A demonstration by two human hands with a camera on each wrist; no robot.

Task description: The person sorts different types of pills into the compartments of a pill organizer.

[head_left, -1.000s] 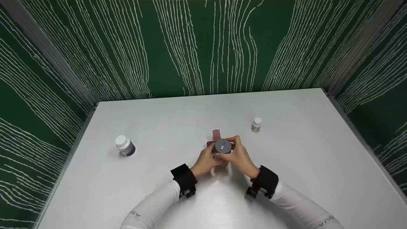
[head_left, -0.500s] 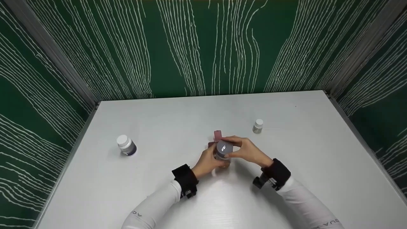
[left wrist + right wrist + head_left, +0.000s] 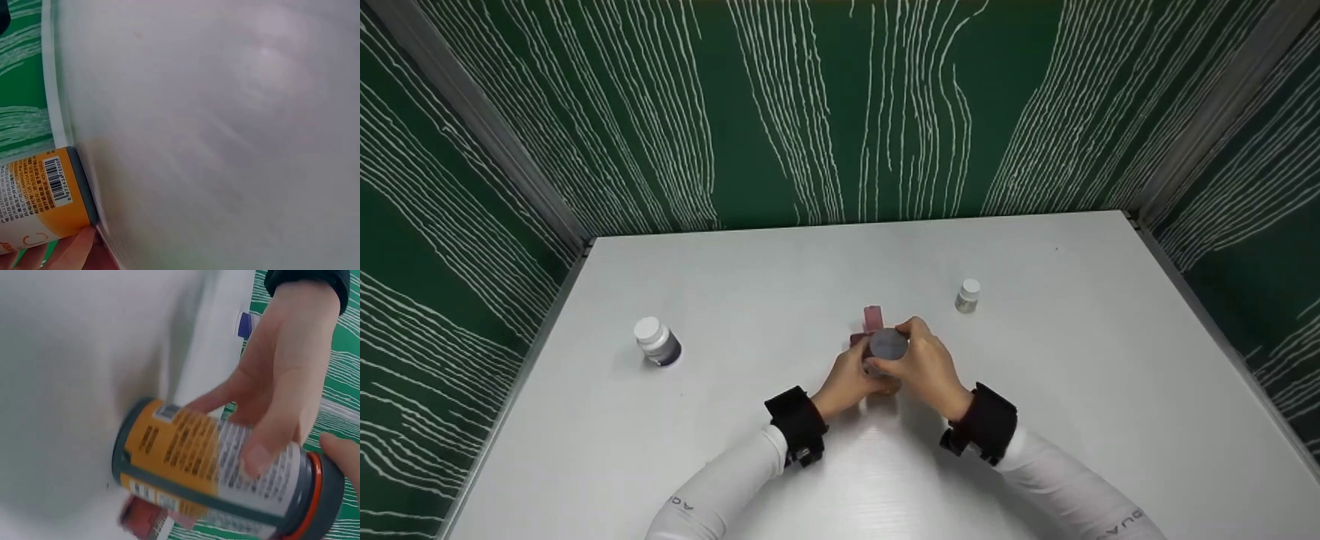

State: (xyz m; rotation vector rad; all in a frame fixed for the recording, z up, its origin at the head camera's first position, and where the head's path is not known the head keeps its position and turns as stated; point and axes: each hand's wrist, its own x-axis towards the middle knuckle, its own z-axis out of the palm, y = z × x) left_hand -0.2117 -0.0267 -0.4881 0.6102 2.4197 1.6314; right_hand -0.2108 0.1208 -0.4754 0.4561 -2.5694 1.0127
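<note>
In the head view a bottle with a round grey lid point(image 3: 888, 344) stands at the middle of the table. Its orange and white label point(image 3: 180, 444) shows in the right wrist view, with a thin orange ring point(image 3: 313, 495) under the lid. My left hand point(image 3: 847, 382) grips the bottle's body, thumb across the label. Round the lid's edge curl the thumb and fingers of my right hand point(image 3: 928, 371). The left wrist view catches the bottle's barcode side point(image 3: 56, 180) and its dark base at the table.
Just behind the bottle lies a small pink and dark red item point(image 3: 873, 318). A white-capped bottle with a dark blue base point(image 3: 658, 342) stands at the left. A smaller white-capped bottle point(image 3: 967, 296) is at the back right. Green walls enclose the table point(image 3: 780, 277).
My right hand swung outward to the right at the lid, then came back round it with the wrist nearer the body. My left hand has kept its grip on the bottle.
</note>
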